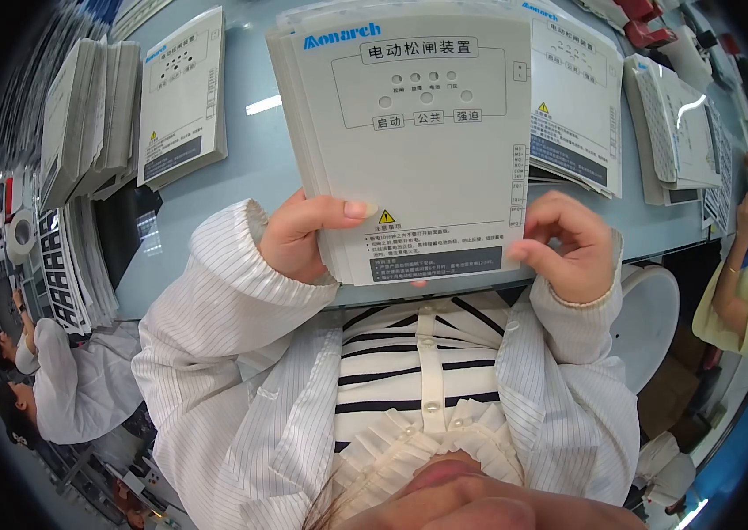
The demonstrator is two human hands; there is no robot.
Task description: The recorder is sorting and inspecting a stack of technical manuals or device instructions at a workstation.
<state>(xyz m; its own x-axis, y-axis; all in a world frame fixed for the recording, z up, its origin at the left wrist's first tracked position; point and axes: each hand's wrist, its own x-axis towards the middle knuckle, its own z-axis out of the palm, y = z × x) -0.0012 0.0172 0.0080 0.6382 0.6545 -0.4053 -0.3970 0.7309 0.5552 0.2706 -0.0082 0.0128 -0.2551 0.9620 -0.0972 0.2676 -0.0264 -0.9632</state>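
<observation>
A stack of light grey printed panels (427,168) stands tilted up in front of me, with punched round holes near the top and a dark text box along the bottom. My left hand (307,234) grips its lower left edge, thumb across the front face and the other fingers behind. At the lower right edge, my right hand (568,247) is curled, with thumb and fingertips closed on the border of the front panel. The fingers behind the stack are mostly hidden.
Similar panel stacks lie on the pale blue table (254,168): one stack (184,97) at left, a thicker pile (87,115) beyond it, another stack (573,97) behind the held one and a pile (674,132) at right. A white round stool (648,318) stands right. Other people sit at both sides.
</observation>
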